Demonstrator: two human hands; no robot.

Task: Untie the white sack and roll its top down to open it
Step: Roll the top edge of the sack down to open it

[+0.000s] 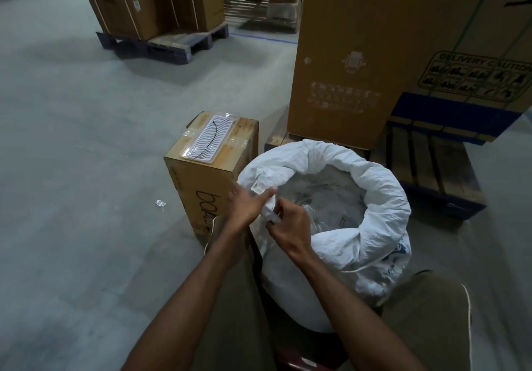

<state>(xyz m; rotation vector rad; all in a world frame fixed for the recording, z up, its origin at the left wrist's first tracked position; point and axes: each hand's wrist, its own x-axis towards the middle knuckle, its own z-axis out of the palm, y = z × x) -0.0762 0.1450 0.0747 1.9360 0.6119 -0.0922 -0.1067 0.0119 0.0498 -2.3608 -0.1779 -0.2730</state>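
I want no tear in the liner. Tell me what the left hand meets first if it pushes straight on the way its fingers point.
The left hand points up and right at the unrolled flap of the white sack rim. Its fingers already touch that fabric, so it meets the flap first, probably the clear plastic liner next; depth is unclear.

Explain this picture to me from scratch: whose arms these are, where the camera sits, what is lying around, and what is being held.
There is no machine here. The one picture comes from a camera worn on a person's head, looking forward and down, so the two bare arms are that person's own. The white sack stands on a warehouse floor, its mouth open and most of its top already rolled into a thick collar. The left hand and right hand both pinch a bunched flap of sack cloth at the near-left rim. Left of the sack stands a small cardboard box with a white ribbed tray on top. Big cartons on pallets stand behind.
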